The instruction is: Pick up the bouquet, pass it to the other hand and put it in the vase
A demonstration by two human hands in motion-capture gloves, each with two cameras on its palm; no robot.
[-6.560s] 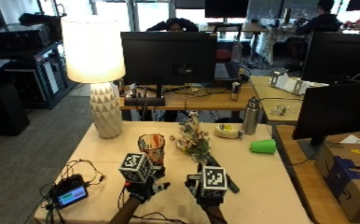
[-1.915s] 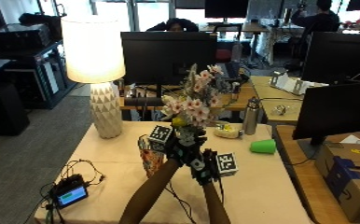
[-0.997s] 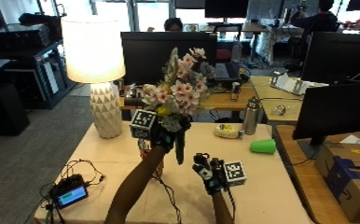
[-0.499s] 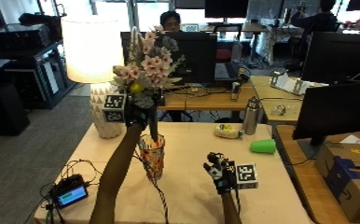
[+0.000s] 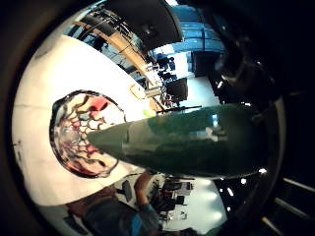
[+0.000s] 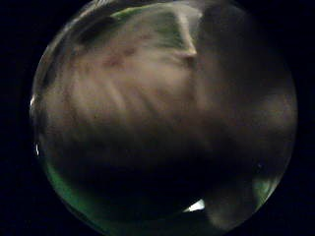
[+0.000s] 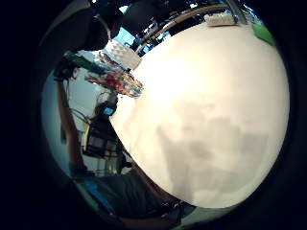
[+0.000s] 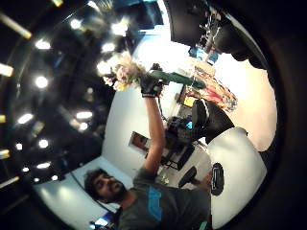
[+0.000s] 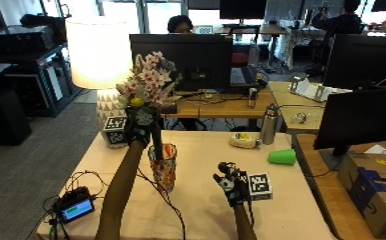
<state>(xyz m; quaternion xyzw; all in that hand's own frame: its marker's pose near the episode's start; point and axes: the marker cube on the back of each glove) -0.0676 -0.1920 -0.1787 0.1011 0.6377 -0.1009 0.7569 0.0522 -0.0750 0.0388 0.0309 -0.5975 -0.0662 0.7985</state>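
The left hand (image 9: 140, 127) grips the bouquet (image 9: 147, 90) upright, its stem tip just above the vase (image 9: 164, 167) mouth. Right of the vase, the right hand (image 9: 230, 182) hovers over the surface (image 9: 199, 210) with fingers spread, holding nothing.

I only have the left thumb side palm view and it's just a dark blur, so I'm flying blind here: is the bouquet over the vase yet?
Observer: Yes. In the outside view the left hand holds the bouquet upright, its green stem end at the vase mouth.
Operator: Is the stem lined up with the opening?
Observer: The left little finger side palm view shows the wrapped stem tip pointing across the vase's patterned opening.
Operator: Where's the other hand?
Observer: The right hand is raised above the table beside the vase, fingers spread, holding nothing.
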